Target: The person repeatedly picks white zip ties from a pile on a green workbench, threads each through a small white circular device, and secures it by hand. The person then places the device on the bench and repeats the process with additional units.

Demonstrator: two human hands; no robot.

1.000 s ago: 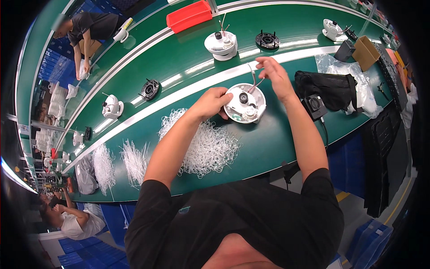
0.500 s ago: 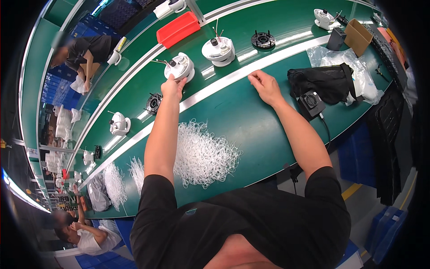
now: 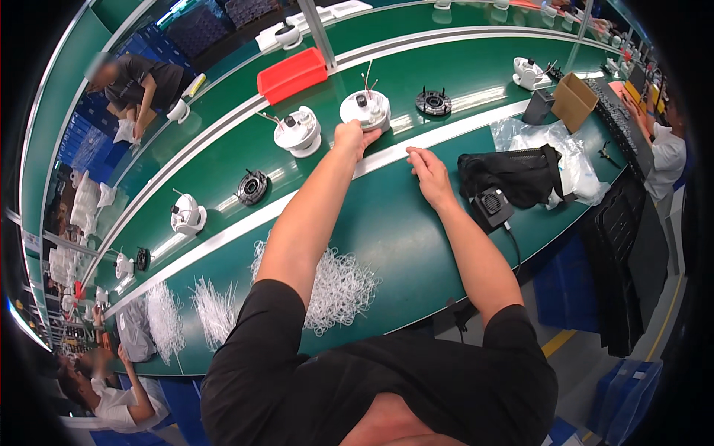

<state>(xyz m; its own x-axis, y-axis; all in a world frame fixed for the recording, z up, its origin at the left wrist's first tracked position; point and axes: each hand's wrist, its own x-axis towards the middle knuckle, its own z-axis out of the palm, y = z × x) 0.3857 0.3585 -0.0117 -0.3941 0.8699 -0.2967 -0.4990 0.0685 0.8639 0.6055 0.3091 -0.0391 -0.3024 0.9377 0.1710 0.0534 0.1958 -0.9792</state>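
A white rounded housing (image 3: 366,108) with a dark knob-like part and thin wires stands on the green conveyor. My left hand (image 3: 355,140) reaches up to it, closed on its near lower edge; the fingertips are partly hidden beneath it. My right hand (image 3: 431,177) is just right of it, over the near edge of the metal rail, fingers drawn together; anything pinched there is too small to see. To the left stands a second white housing (image 3: 297,131), also wired. Black ring-shaped bases (image 3: 433,102) lie on the belt between housings.
White plastic loops (image 3: 341,291) are heaped on the near worktop, with straighter strips (image 3: 213,312) further left. A black mesh pouch (image 3: 513,177), a small black fan-like box (image 3: 492,206) and an open carton (image 3: 575,102) sit right. A red bin (image 3: 292,75) is beyond the belt. Co-workers are at both sides.
My left hand has left the left housing and moved right to the middle one. My right hand has come slightly lower and nearer to it. The whole view has shifted.
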